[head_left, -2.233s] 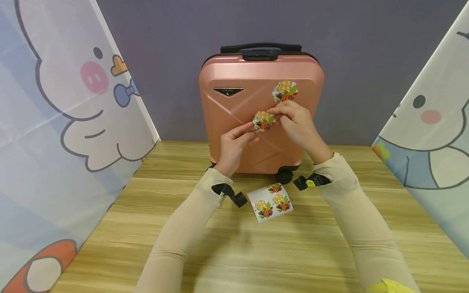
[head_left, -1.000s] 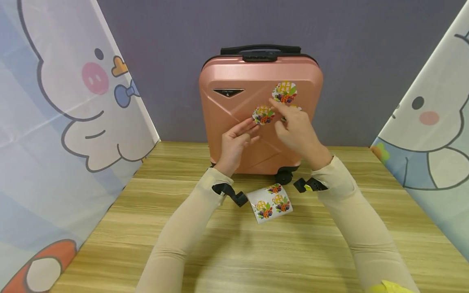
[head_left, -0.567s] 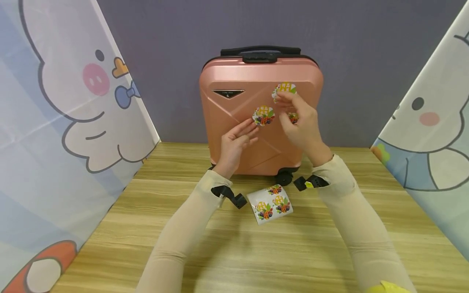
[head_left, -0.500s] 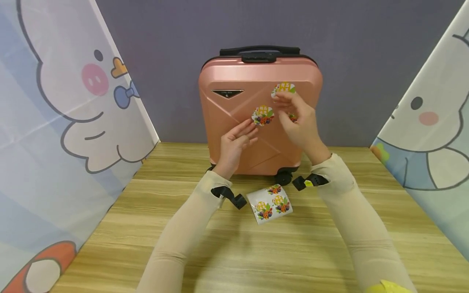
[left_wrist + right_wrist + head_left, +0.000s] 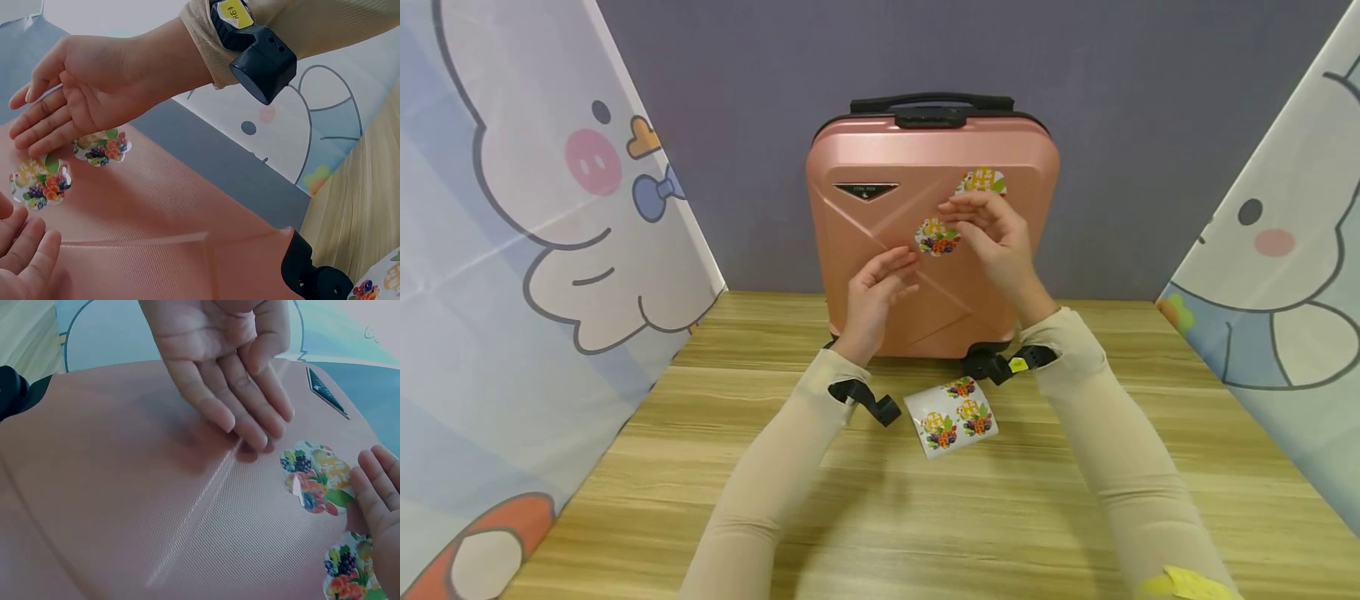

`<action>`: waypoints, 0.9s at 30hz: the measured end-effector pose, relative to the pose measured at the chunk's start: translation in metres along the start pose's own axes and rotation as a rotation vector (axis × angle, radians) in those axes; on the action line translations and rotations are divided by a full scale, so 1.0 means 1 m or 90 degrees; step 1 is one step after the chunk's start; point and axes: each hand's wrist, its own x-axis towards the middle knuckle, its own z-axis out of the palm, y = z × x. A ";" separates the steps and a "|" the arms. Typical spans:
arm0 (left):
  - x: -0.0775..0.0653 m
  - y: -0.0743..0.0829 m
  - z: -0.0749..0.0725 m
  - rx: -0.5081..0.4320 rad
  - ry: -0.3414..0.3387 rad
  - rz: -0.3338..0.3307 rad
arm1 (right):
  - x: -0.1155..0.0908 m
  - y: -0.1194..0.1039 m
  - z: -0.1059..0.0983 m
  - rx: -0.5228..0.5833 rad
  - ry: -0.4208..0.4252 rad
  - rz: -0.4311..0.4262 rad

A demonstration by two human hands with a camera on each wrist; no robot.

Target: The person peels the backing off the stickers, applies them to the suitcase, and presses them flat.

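A pink hard-shell suitcase (image 5: 880, 308) stands upright, its front bearing round fruit-print stickers. The middle sticker (image 5: 937, 240) lies flat on the shell, also seen as a sticker (image 5: 319, 478) in the right wrist view. An upper sticker (image 5: 983, 179) is partly covered by my right hand (image 5: 992, 237). Another sticker (image 5: 103, 148) shows beneath the right hand in the left wrist view. My right fingers, loosely bent, are at the middle sticker's upper right edge; whether they press it I cannot tell. My left hand (image 5: 874, 296), fingers relaxed and holding nothing, is just below and left of that sticker.
A white sticker sheet (image 5: 951, 417) with several fruit stickers lies on the wooden table (image 5: 925, 525) before the suitcase. A black wheel (image 5: 977, 365) sits at the suitcase's lower right. Cartoon-print panels (image 5: 587, 275) flank both sides; a grey wall (image 5: 730, 167) stands behind.
My right hand first worked at the middle sticker, shifted up to the upper sticker, then came back left and down. My left fingers have let go of the sticker's edge and drawn slightly away.
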 end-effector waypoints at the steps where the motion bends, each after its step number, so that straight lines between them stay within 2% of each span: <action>1: 0.001 -0.001 -0.001 -0.007 0.003 -0.003 | 0.000 0.001 0.001 0.007 -0.002 0.010; 10: 0.002 -0.003 -0.003 -0.024 0.019 -0.020 | -0.009 0.009 0.011 -0.019 -0.031 0.116; 17: 0.001 -0.003 -0.002 -0.025 0.022 -0.023 | -0.028 0.016 0.010 -0.065 -0.061 0.178; 27: -0.002 -0.005 -0.005 -0.011 0.017 -0.035 | -0.049 0.019 0.000 -0.109 -0.072 0.200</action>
